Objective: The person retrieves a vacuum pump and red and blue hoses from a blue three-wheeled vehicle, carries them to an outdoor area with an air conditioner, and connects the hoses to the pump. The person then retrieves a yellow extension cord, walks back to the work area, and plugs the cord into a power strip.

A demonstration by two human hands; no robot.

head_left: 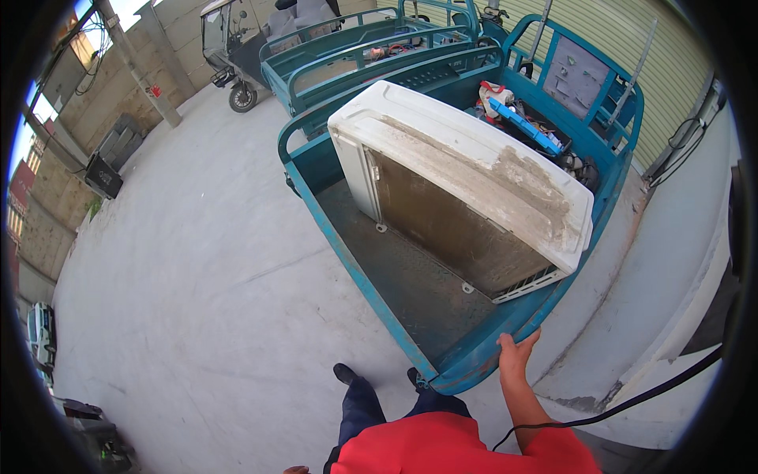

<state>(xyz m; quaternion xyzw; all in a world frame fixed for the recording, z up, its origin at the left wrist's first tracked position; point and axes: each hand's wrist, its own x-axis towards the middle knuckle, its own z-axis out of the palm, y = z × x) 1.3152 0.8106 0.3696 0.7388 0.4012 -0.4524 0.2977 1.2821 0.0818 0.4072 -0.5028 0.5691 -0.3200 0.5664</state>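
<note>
1. Head view: the person's right hand [517, 362] is at the near right corner of a teal cart [474, 365], touching its rim with thumb and fingers spread apart; how firmly they grip cannot be told.
2. Only a sliver of the left hand [297, 470] shows at the lower edge; its fingers are out of sight, so I cannot tell how open they are or whether they hold anything.
3. A big white box [466, 150], dirty on top and with a brown front panel, lies across the cart's bed, beyond the right hand and apart from it.
4. Behind the box, also in the cart, are a blue case [521, 125] and a red-and-white bag [491, 96].
5. A black cable [639, 396] runs over the right forearm.
6. Beyond stands a second teal cart [276, 83], with a three-wheeler [243, 98] to its left.
</note>
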